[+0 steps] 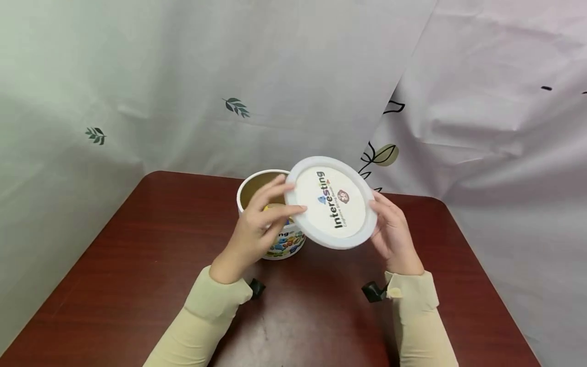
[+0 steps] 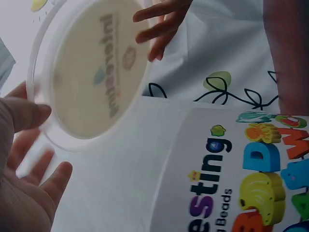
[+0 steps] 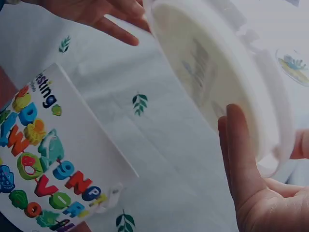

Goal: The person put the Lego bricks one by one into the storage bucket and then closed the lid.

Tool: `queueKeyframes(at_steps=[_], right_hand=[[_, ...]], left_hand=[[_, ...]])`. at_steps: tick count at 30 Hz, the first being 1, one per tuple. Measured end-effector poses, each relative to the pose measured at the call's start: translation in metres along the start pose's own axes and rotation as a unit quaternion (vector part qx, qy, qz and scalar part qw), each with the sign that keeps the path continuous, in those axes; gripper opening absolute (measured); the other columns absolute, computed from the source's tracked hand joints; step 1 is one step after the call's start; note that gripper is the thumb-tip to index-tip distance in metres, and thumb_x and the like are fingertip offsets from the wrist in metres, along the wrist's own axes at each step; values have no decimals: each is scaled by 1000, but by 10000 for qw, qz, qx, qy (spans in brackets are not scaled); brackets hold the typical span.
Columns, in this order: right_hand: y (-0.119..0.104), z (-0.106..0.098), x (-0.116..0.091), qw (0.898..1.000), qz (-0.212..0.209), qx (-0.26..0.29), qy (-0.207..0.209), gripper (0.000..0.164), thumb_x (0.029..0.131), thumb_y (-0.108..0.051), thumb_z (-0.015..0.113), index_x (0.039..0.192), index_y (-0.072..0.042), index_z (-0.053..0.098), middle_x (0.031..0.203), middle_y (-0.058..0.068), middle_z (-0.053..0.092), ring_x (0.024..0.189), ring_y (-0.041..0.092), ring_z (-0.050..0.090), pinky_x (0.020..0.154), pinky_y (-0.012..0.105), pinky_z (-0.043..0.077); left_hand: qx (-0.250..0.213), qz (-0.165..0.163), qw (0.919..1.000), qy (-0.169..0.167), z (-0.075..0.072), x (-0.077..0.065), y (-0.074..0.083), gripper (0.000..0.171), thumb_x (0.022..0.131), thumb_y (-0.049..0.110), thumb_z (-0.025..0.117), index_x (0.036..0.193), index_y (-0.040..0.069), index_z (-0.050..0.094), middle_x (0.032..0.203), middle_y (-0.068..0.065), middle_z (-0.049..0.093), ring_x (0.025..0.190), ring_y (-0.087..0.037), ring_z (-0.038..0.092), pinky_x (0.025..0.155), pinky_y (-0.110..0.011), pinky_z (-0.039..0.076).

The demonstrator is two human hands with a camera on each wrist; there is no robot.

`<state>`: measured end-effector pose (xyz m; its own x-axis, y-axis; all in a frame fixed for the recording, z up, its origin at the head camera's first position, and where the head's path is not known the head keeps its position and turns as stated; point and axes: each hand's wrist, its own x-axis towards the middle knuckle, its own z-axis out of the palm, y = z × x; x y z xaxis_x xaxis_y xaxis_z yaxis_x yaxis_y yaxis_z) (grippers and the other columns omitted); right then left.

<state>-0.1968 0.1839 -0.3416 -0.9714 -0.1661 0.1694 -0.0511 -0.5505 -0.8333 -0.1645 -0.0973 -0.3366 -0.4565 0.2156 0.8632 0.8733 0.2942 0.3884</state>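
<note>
A round white lid (image 1: 331, 202), printed "Interesting", is held up tilted over the table. My right hand (image 1: 393, 229) pinches its right edge; in the right wrist view, fingers (image 3: 237, 145) press on its inner face. At the lid's left edge is my left hand (image 1: 257, 219), its fingers spread and partly blurred. In the left wrist view the left thumb (image 2: 34, 115) overlaps the rim, while the other fingertips stand apart from the lid. Behind the left hand, an uncovered white tub (image 1: 285, 245) with colourful letter-bead prints stands upright. Yellow and blue bits show inside it.
Both hands are above a dark red-brown table (image 1: 302, 326). A pale cloth (image 1: 192, 102) with leaf prints hangs behind it and along its sides. Small black devices (image 1: 373, 291) sit at both cuffs.
</note>
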Motion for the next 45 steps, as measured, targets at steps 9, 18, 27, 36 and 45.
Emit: queueKeyframes(at_steps=[9,18,27,36,45], right_hand=[[11,22,11,9988,27,-153,459,40,103,4,45,142,4,52,129,8,64,98,16,67,79,26,61],[29,43,24,9949,-253,6,980,42,104,3,46,146,6,44,138,15,53,107,17,65,85,26,60],[50,53,29,9870,-285,-1161,1078,42,100,1,56,143,1,54,113,10,64,89,15,68,72,25,61],[66,46,23,9192,-645,-3697,1192,43,96,-9,64,138,-3,61,95,13,64,61,18,54,51,19,46],[78,51,25,8822,-323,-4534,1231,45,94,-16,66,138,-5,62,118,16,53,73,17,55,58,21,48]], left_hand=[[-1016,-2205,9664,848,-8,-11,-8,27,100,0,59,126,-2,69,147,-10,54,128,-21,58,101,-27,52],[-2070,-3549,9075,871,-14,-13,-12,54,99,4,63,150,3,45,149,-6,49,132,-21,56,99,-24,53],[-505,-3282,9415,571,-11,-15,-16,74,95,9,70,159,7,32,166,-5,23,146,-23,38,112,-28,41],[351,-3243,9448,318,-7,-21,-30,66,98,13,61,158,7,34,167,-6,24,152,-24,26,119,-50,33],[445,-3449,9368,392,-8,-31,-48,56,101,12,54,155,5,40,165,-6,28,150,-26,30,118,-52,35]])
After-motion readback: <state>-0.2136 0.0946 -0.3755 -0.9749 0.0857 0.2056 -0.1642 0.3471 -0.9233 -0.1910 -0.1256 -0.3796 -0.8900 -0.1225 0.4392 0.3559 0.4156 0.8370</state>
